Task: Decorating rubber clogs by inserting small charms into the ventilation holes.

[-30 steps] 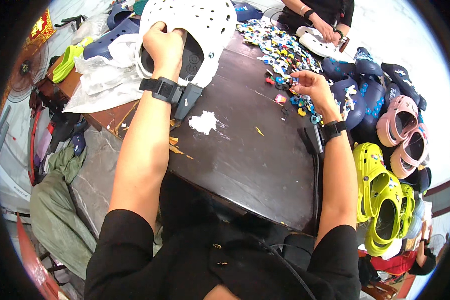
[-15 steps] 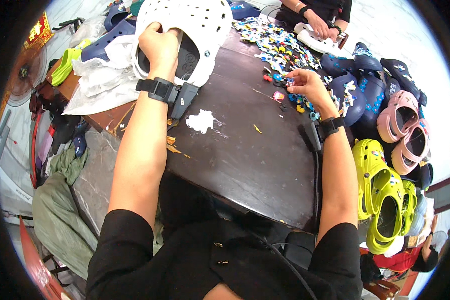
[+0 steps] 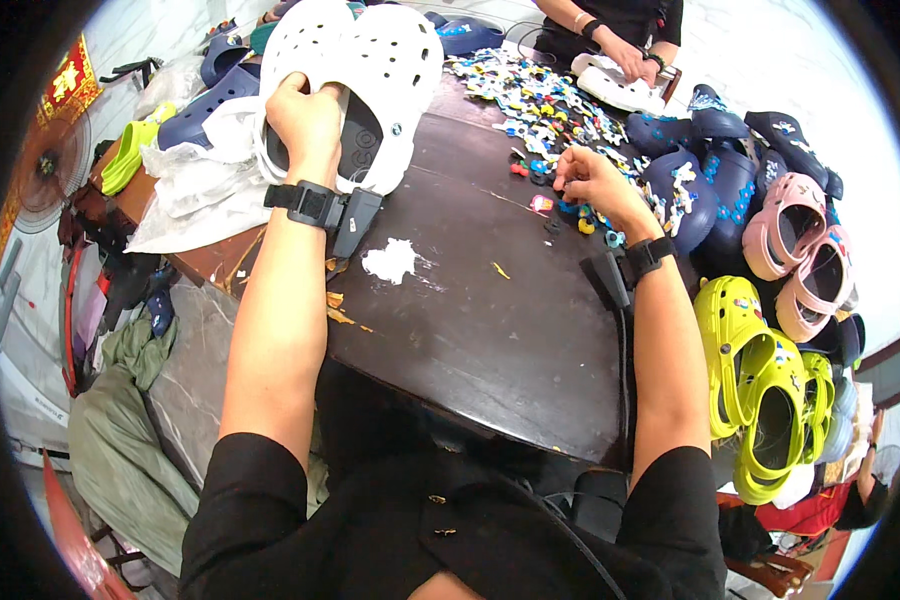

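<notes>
while left fingers [image 3: 289, 93] grip white clogs [image 3: 395, 80], right fingers [image 3: 574, 158] curl near charms [image 3: 560, 110], hold unclear.

Left hand [image 3: 305, 118] covers part of the openings of the white clogs [image 3: 402, 95]; left clog's tip clipped at upper edge. Right hand [image 3: 598, 188]: can't tell whether fingertips pinch anything. Charms [image 3: 535, 100] mostly too small to identify, hiding worktop [image 3: 470, 310] beneath. Co-worker [image 3: 630, 16] cut off above. Fan [image 3: 46, 162] blades blurred.
</notes>
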A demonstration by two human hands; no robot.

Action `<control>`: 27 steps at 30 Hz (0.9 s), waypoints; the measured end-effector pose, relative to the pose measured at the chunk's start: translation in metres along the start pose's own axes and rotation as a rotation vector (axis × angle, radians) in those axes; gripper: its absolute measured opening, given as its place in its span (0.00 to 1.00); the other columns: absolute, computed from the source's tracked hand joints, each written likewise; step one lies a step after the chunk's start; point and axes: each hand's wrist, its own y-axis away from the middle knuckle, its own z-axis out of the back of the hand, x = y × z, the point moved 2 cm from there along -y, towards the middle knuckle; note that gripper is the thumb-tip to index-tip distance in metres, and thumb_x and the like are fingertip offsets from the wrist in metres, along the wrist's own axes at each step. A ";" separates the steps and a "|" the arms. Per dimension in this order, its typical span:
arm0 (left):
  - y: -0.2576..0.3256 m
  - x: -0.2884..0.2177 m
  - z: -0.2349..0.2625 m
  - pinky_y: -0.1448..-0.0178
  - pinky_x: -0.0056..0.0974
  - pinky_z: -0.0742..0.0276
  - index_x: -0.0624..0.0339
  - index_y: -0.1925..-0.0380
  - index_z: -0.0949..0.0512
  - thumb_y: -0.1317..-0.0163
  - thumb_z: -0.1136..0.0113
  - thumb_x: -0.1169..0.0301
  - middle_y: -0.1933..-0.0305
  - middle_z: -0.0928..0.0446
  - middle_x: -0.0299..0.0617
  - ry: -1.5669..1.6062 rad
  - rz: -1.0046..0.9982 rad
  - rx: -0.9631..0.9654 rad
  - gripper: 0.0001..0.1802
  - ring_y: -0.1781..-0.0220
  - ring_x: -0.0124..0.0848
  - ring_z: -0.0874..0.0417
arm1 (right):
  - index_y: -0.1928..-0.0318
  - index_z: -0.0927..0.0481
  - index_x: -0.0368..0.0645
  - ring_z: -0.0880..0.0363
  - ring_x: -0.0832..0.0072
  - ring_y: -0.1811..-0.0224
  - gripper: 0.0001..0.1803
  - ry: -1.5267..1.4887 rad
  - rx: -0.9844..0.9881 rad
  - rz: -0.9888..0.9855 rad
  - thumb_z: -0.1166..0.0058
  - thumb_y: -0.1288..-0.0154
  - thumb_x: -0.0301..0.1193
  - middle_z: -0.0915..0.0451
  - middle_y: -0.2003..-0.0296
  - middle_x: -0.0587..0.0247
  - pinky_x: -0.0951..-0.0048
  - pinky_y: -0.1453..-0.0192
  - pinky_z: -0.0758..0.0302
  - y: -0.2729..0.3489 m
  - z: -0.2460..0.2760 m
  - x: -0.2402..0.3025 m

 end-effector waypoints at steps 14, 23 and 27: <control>0.000 -0.001 -0.001 0.63 0.31 0.30 0.71 0.71 0.20 0.53 0.36 0.84 0.70 0.19 0.41 0.030 -0.007 0.009 0.06 0.69 0.26 0.24 | 0.68 0.20 0.41 0.29 0.83 0.71 0.08 0.351 0.149 -0.031 0.34 0.49 0.23 0.24 0.76 0.74 0.75 0.65 0.32 0.003 -0.019 0.014; -0.002 0.005 0.000 0.65 0.34 0.28 0.70 0.77 0.23 0.54 0.35 0.81 0.77 0.20 0.45 0.003 -0.027 -0.016 0.06 0.74 0.28 0.24 | 0.71 0.25 0.39 0.31 0.79 0.70 0.10 0.467 0.131 0.034 0.35 0.46 0.26 0.26 0.76 0.69 0.73 0.64 0.34 0.003 -0.021 0.015; 0.001 0.002 -0.002 0.64 0.35 0.28 0.71 0.77 0.23 0.54 0.35 0.81 0.77 0.20 0.44 -0.010 -0.029 -0.017 0.05 0.74 0.28 0.24 | 0.71 0.27 0.40 0.31 0.78 0.69 0.11 0.484 0.154 0.037 0.36 0.43 0.28 0.26 0.75 0.69 0.73 0.63 0.34 0.004 -0.019 0.013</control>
